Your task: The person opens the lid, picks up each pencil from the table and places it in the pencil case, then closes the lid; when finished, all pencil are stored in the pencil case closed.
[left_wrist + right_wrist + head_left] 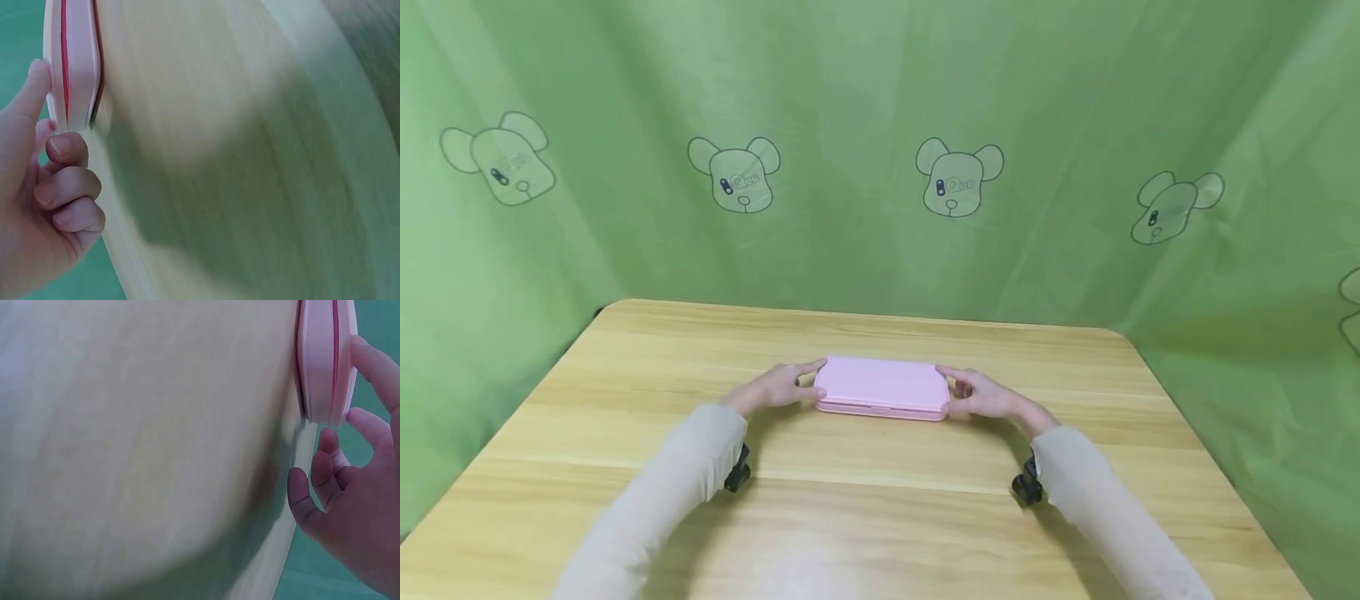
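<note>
A pink case (882, 382), long and flat with rounded corners, lies lid-up on the wooden table in the head view. A small clasp shows midway along its near side. My left hand (778, 385) grips the left end, thumb at the near corner and index finger at the far corner. At the other end, my right hand (988, 396) holds the case the same way. Both wrist views show a red seam running along the side of the pink case (81, 69), with the remaining fingers curled below its end. The lid looks closed.
The light wooden table (880, 508) has rounded far corners. Green curtains (850, 267) printed with bear heads hang behind it and at both sides. Small black cameras (738, 469) sit under the wrists, below pale sleeves (662, 483).
</note>
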Demonstrator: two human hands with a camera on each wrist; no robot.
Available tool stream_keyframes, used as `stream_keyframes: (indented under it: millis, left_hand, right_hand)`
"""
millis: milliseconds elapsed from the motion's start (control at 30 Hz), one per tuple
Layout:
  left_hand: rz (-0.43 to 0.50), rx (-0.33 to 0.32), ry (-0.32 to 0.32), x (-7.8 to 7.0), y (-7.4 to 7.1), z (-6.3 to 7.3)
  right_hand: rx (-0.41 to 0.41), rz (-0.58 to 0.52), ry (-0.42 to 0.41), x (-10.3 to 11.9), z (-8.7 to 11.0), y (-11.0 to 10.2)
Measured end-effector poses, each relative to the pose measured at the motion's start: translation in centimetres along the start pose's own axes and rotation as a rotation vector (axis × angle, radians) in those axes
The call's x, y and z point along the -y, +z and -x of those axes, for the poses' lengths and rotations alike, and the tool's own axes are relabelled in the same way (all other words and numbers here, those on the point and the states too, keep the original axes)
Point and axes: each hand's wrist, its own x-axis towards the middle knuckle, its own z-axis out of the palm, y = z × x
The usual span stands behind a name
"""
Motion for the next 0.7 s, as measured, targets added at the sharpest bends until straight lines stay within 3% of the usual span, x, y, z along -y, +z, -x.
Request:
stream_keyframes:
  millis: [367,600,700]
  left_hand:
    - [0.007,0.020,0.002,-0.9,0.3,0.0]
    - [0.002,0.024,-0.028,-1.4,0.3,0.2]
    - [-0.020,0.027,-0.039,-1.4,0.4,0.4]
  right_hand:
    - [0.036,0.040,0.070,-0.1,0.0,-0.1]
    - [0.024,0.250,0.151,1.3,0.3,-0.5]
    - [0.026,0.250,0.146,1.2,0.2,-0.4]
